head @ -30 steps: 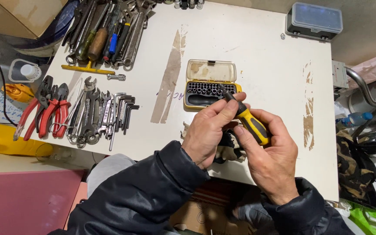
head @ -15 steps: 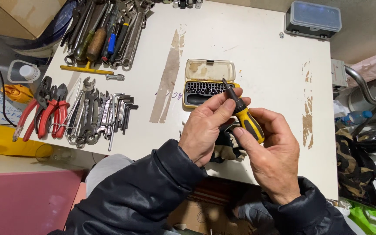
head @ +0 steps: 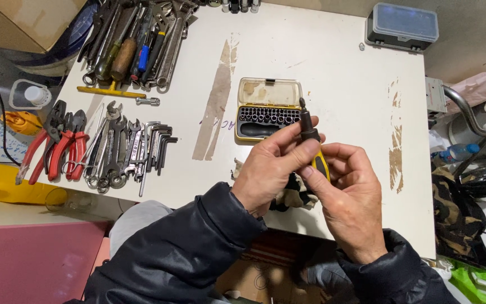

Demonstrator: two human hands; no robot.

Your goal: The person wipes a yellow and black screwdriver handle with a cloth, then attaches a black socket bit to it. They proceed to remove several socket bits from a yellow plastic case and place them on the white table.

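both hands meet over the near edge of the white desk [head: 333, 62], holding a yellow-and-black screwdriver [head: 314, 147] between them. the left hand [head: 271, 169] has its fingers [head: 296, 153] clamped on the upper part of the handle, just below the dark shaft, which points up and away with its tip over the bit case. the right hand [head: 350, 197] cups the lower handle, its fingers curled shut around it. behind the tip lies an open yellow bit case [head: 268, 110], its clear lid folded back and rows of dark bits showing. under the hands a crumpled work glove [head: 293, 197] rests on the desk. well to the left lie red-handled pliers [head: 57, 143], a row of wrenches [head: 113, 146] and hex keys [head: 161, 143].
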